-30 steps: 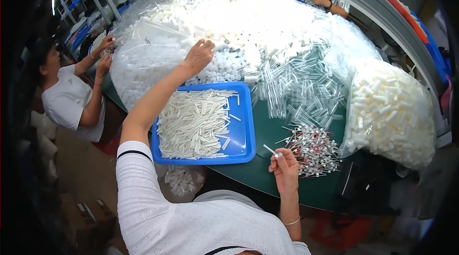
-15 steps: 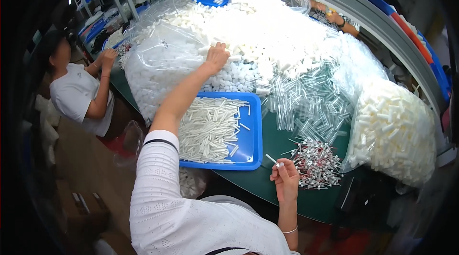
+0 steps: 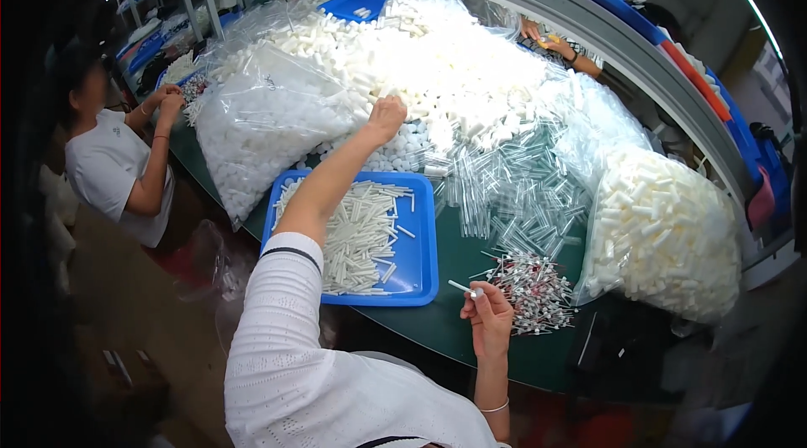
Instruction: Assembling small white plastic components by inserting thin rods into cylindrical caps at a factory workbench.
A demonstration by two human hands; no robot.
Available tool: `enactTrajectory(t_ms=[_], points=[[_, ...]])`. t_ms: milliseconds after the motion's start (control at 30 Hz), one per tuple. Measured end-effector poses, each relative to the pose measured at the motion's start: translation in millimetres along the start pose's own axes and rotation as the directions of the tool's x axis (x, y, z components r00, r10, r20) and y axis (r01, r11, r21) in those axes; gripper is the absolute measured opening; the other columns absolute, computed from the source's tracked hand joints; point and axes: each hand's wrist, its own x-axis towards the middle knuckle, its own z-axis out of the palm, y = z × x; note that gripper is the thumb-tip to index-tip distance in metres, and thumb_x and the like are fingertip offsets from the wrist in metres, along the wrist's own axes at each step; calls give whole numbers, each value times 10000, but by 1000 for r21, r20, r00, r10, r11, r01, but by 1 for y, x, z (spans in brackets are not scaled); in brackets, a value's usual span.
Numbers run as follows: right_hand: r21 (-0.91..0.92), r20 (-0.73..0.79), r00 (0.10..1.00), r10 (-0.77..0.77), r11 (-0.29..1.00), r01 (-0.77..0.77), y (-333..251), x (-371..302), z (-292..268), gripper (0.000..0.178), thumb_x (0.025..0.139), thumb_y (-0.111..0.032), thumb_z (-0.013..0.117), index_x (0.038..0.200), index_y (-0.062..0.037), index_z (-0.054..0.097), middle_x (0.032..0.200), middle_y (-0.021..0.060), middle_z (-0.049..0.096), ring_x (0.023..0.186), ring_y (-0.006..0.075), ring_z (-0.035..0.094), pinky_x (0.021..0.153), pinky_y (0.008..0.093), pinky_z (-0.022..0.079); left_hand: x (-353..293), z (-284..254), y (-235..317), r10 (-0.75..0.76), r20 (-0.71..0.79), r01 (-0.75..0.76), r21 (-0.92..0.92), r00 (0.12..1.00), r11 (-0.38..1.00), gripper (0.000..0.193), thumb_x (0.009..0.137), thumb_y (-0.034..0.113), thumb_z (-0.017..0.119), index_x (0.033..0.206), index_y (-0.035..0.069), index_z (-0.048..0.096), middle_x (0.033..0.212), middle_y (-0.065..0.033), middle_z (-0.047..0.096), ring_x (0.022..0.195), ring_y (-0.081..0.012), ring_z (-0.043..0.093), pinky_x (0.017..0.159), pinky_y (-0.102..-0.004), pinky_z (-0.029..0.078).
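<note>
My left hand [image 3: 387,117] reaches far forward over the near edge of the heap of white foam-like cylinders [image 3: 370,82]. Its fingers are curled together, and what they hold, if anything, is hidden. Close to the table's front edge, my right hand [image 3: 490,320] is closed in a pinch on a thin white stick [image 3: 461,287], which points up and left. A small whitish piece shows at the fingertips. Right beside that hand lies a pile of thin parts with white heads and red bits [image 3: 538,292]. Under my left forearm, a blue tray [image 3: 426,267] holds many white sticks [image 3: 357,238].
Clear plastic tubes [image 3: 513,187] lie loose mid-table. A bag of cream cylinders [image 3: 668,234] stands at right, a bag of white pieces [image 3: 261,120] at left. A co-worker [image 3: 122,166] sits at left; another person's hands [image 3: 551,40] work beyond the grey rail [image 3: 672,82].
The view has shifted, so most things sit further left. My left hand has drawn slightly nearer and its fingers look more curled. My right hand still pinches the white stick.
</note>
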Motion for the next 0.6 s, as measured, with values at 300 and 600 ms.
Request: enactTrajectory(t_ms=[300, 600], points=[[57, 104, 994, -43, 998, 37, -6, 15, 30, 246, 958, -154, 546, 1127, 15, 603, 1303, 178, 519, 654, 94, 589, 526, 195, 480, -187, -210, 114, 424, 379, 340, -925, 822, 168, 291, 965, 306, 523, 978, 43, 647, 675, -29, 574, 628, -94, 525, 573, -268, 427], [108, 85, 995, 53, 992, -62, 14, 4, 39, 280, 969, -170, 529, 1141, 51, 549, 1103, 180, 632, 793, 166, 677, 686, 257, 569, -258, -204, 152, 28, 99, 91, -976, 995, 197, 266, 843, 5, 637, 1098, 25, 567, 837, -81, 620, 693, -149, 611, 586, -270, 473]])
